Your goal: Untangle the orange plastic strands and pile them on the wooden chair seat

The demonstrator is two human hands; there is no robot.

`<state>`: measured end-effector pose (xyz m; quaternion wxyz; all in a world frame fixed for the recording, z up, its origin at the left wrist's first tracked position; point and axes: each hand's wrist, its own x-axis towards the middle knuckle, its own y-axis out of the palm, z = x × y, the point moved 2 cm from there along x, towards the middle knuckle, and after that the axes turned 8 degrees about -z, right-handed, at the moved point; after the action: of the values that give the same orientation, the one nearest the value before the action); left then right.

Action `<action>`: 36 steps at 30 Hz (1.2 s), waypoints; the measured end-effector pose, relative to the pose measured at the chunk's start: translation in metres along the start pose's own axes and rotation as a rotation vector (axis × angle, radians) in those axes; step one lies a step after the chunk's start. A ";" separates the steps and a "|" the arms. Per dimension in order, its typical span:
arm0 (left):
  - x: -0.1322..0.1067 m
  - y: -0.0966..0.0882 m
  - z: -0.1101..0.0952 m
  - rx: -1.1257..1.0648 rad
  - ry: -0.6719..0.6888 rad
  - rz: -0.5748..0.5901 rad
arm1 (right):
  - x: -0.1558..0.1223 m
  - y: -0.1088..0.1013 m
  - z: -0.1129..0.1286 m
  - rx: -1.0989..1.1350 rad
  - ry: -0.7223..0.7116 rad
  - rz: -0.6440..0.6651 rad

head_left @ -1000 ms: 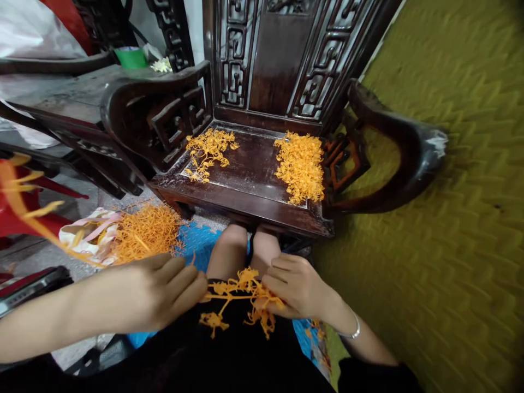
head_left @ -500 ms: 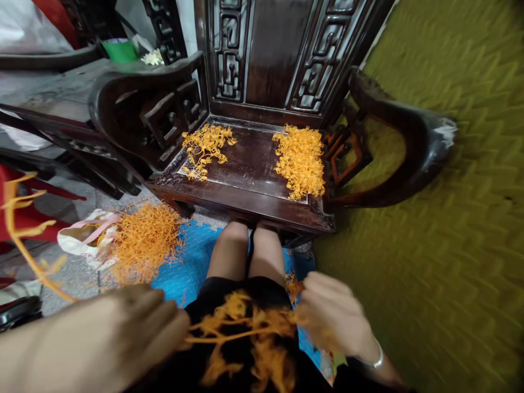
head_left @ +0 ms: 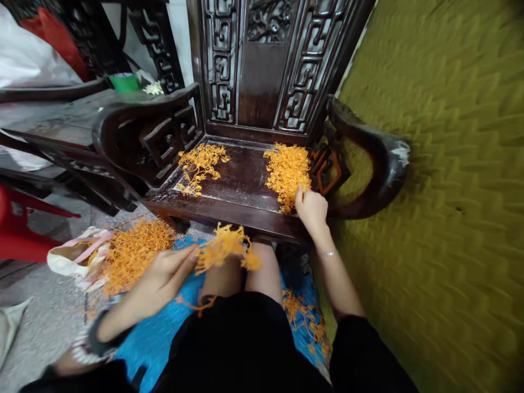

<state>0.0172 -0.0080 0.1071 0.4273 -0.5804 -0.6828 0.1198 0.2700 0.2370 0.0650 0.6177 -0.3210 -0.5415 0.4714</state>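
Note:
My left hand (head_left: 166, 275) is closed, pinching the stem of an orange branched sprig (head_left: 225, 248) over my knees; the sprig is somewhat blurred. My right hand (head_left: 311, 210) is at the front right corner of the wooden chair seat (head_left: 243, 172), its fingers closed against the edge of a thick orange pile of curly pieces (head_left: 289, 169). What those fingers hold is hidden. A thinner cluster of orange sprigs (head_left: 200, 164) lies at the seat's left side.
On the floor at left, a large heap of orange stems (head_left: 139, 251) lies beside a white cloth bag (head_left: 76, 259). A red stool (head_left: 20, 224) stands further left. More orange scraps (head_left: 303, 314) lie on the blue mat (head_left: 153, 338). The chair's curved right arm (head_left: 376, 169) borders a yellow-green padded surface (head_left: 450, 164).
My right hand has moved forward from my lap to the pile on the seat. My left hand has moved forward with a sprig, and the two hands are now apart.

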 end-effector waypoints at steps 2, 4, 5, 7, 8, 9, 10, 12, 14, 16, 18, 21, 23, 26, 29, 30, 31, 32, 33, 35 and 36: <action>-0.001 0.028 -0.004 -0.264 -0.220 -0.007 | 0.024 0.015 -0.003 -0.023 0.062 0.002; -0.006 0.051 -0.004 -0.501 -0.412 -0.067 | 0.037 0.029 -0.006 -0.011 0.082 0.006; -0.008 0.060 -0.004 -0.599 -0.489 -0.099 | 0.039 0.035 -0.008 -0.004 0.084 0.014; -0.013 0.073 -0.003 -0.751 -0.598 -0.132 | 0.041 0.044 -0.008 0.018 0.075 0.043; -0.014 0.077 -0.003 -0.809 -0.627 -0.124 | 0.040 0.047 -0.008 0.031 0.068 0.061; -0.014 0.079 -0.003 -0.856 -0.646 -0.106 | 0.039 0.050 -0.007 0.045 0.062 0.079; -0.014 0.080 -0.002 -0.893 -0.659 -0.087 | 0.038 0.051 -0.006 0.054 0.060 0.093; -0.012 0.080 -0.001 -0.949 -0.675 -0.062 | 0.035 0.051 -0.003 0.095 0.077 0.079; -0.011 0.078 0.002 -0.988 -0.678 -0.068 | 0.029 0.045 0.002 0.185 0.085 -0.007; -0.010 0.077 0.004 -1.001 -0.669 -0.078 | 0.021 0.033 0.010 0.308 0.050 -0.138; -0.010 0.076 0.006 -0.972 -0.661 -0.090 | 0.009 0.016 0.020 0.485 -0.033 -0.228; -0.007 0.074 0.007 -0.845 -0.637 -0.089 | -0.020 -0.015 0.042 0.975 -0.243 -0.041; -0.005 0.072 0.007 -0.715 -0.576 -0.055 | -0.046 -0.037 0.059 1.281 -0.454 0.319; -0.003 0.067 0.009 -0.479 -0.477 0.029 | -0.085 -0.062 0.080 1.325 -0.745 0.640; -0.007 0.063 0.011 -0.269 -0.424 0.124 | -0.110 -0.067 0.092 1.109 -0.885 0.544; -0.009 0.063 0.011 -0.231 -0.407 0.173 | -0.116 -0.065 0.094 1.057 -0.909 0.489; -0.013 0.063 0.010 -0.215 -0.387 0.227 | -0.121 -0.063 0.094 1.031 -0.921 0.423; -0.016 0.063 0.007 -0.214 -0.370 0.277 | -0.125 -0.061 0.093 1.021 -0.920 0.344; -0.019 0.063 0.004 -0.231 -0.359 0.321 | -0.129 -0.060 0.091 1.016 -0.904 0.253; -0.023 0.063 -0.006 -0.303 -0.348 0.373 | -0.136 -0.061 0.083 1.002 -0.833 0.045; -0.024 0.062 -0.011 -0.346 -0.346 0.380 | -0.138 -0.063 0.079 0.994 -0.767 -0.068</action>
<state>0.0670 -0.0151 0.0623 0.1693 -0.7329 -0.6348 0.1765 0.2128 0.0772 0.0882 0.4697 0.2141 -0.4506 0.7284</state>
